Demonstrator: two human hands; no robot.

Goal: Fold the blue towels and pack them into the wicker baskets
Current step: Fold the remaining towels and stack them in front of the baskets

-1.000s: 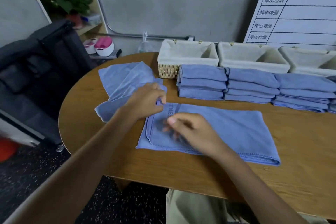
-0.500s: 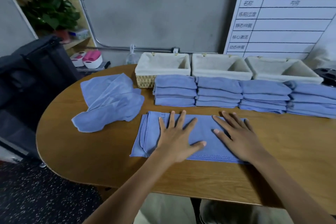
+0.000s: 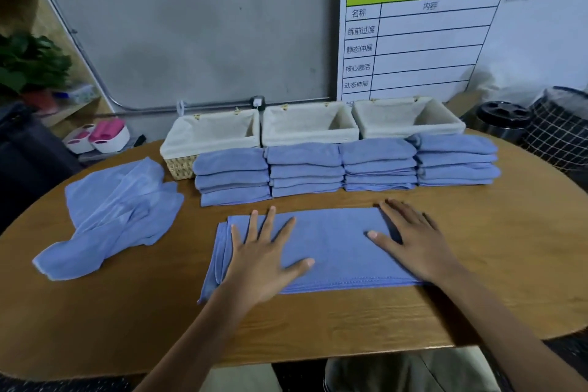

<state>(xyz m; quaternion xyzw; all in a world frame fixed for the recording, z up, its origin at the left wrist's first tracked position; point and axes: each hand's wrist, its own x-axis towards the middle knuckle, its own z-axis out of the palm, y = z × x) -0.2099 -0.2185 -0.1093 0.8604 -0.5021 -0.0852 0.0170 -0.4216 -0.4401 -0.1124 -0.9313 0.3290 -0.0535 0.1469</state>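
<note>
Item: half-folded blue towel [image 3: 334,248]; lies flat near the front edge of the oval wooden table [image 3: 509,264], long side toward the person; layered edges show at its left end
Left hand [image 3: 267,259]: fingers spread, palm pressed flat on the towel's left part; grips nothing
Right hand [image 3: 413,243]: fingers straight and slightly splayed, flat on the towel's right end, fingertips reaching the far right corner; grips nothing
Handling, judged: light, soft, limp cloth; will sag and lose its crease if lifted by 1 point; nap looks matte, so slipping on the wood seems unlikely; not fragile
Where to take hold, judged: pinch both corners of 1 short end, carry it over to the other; smooth with flat palms after
Folded stock: 4 stacks of folded towels [image 3: 346,169] in a row just behind the item, touching side by side
Unfolded stock: crumpled blue towels [image 3: 114,216] well to the left
Destination: 3 lined wicker baskets [image 3: 310,126] behind the stacks; no towels visible inside
</note>
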